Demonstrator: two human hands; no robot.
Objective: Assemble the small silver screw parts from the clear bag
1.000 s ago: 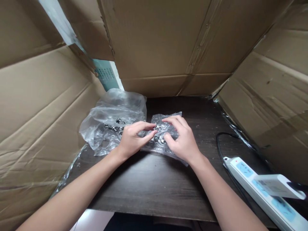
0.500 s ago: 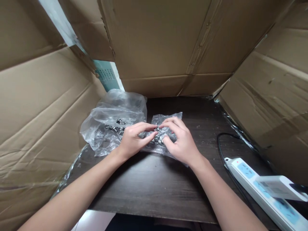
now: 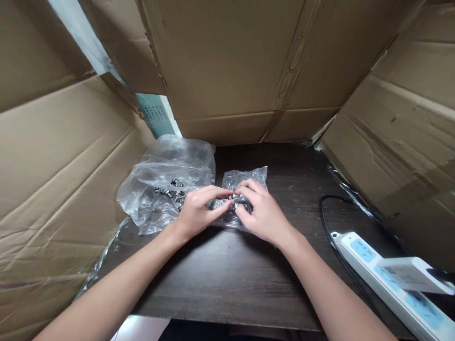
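Observation:
My left hand (image 3: 201, 208) pinches a small metal fastener (image 3: 231, 196) between thumb and fingertips, over the middle of the table. From the other side my right hand (image 3: 258, 206) meets it, with curled fingers and its index fingertip at the fastener's right end. Its thumb sits lower, and the exact contact is too small to make out. Beneath both hands lies a small clear plastic bag (image 3: 245, 176) with metal pieces on it, partly hidden by my fingers. Left of it, a larger clear plastic bag (image 3: 142, 189) holds several dark metal fasteners (image 3: 173, 193).
A dark wooden table (image 3: 227, 274) bears everything. Cardboard walls (image 3: 231, 61) close it in at the back and both sides. On the right lie a white power strip (image 3: 394, 289) with a white plug-in adapter (image 3: 408, 273) and a black cable (image 3: 323, 218).
My right hand has moved slightly left and inward, bringing its fingertips closer to the fastener. My left hand still pinches the fastener. The view has shifted a little.

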